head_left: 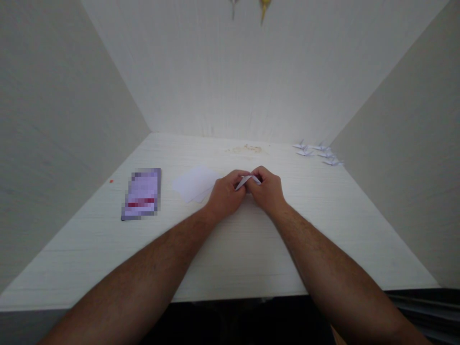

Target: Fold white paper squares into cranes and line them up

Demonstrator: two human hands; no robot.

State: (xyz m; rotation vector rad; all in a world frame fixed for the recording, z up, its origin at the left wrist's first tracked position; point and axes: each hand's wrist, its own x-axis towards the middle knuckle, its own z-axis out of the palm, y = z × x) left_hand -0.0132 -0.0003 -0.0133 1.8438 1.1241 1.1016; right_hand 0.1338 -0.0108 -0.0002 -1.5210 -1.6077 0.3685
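Observation:
Between my two hands, near the middle of the white table, is a small piece of folded white paper (247,180). My left hand (227,194) is closed on its left side, and my right hand (266,188) is closed on its right side. The fingertips of both hands come together around it and hide part of the folds. Just left of my left hand lie some flat sheets of white paper (196,183), overlapping each other.
Several folded paper cranes (319,152) stand at the table's back right corner. A phone-like device with a pixelated screen (143,191) lies at left. Pale walls enclose the white table (237,258) on three sides. Brownish marks (247,148) show near the back wall.

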